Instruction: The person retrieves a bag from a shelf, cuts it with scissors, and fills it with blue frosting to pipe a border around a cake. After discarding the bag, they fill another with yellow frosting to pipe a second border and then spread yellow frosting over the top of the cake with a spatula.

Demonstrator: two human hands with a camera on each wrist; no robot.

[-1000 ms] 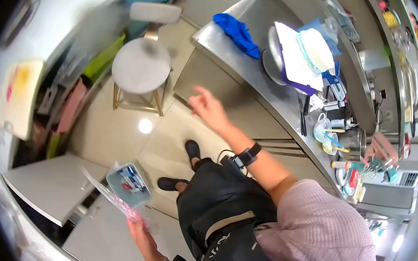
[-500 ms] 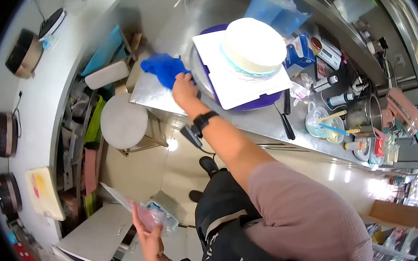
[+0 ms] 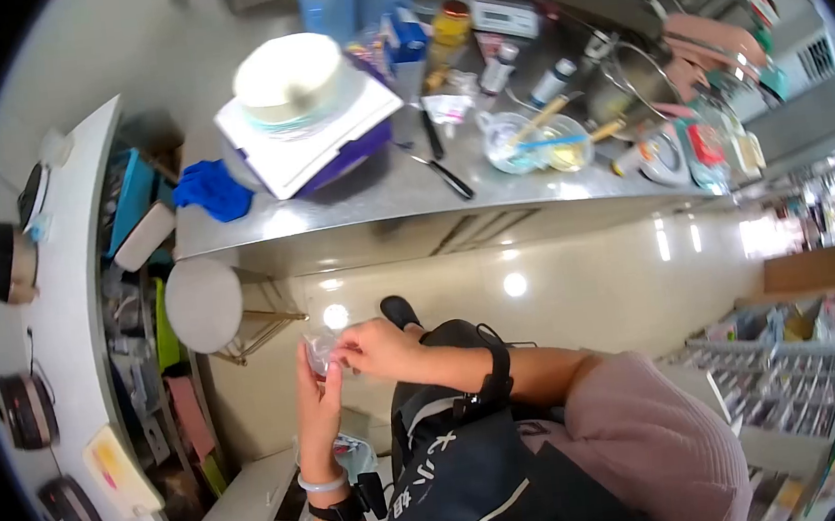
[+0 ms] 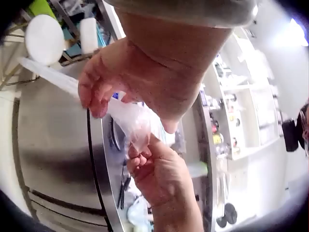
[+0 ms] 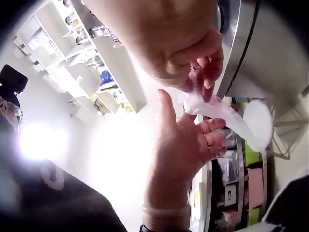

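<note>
My left hand (image 3: pixel 319 406) is raised below the counter, its palm showing in the right wrist view, with the thumb standing apart and the fingers loosely bent. A clear, pinkish plastic bag (image 4: pixel 130 116) runs past its fingers and touches them. My right hand (image 3: pixel 378 352) pinches one end of that bag between thumb and fingertips, close to the left palm. In the right wrist view the rest of the bag (image 5: pixel 236 124) stretches away behind the left fingers. What the bag contains cannot be told.
On the steel counter (image 3: pixel 332 208) stand a white round cake-like block (image 3: pixel 287 77) on a white board, a blue cloth (image 3: pixel 214 190), black-handled knives (image 3: pixel 450 179) and bowls (image 3: pixel 517 140). A round stool (image 3: pixel 205 306) stands left; an opened cabinet door (image 3: pixel 236 519) lies low left.
My right hand has left the blue cloth and come down to the bag by the left hand. The cloth now lies further left of the white board. The head view has turned right.
</note>
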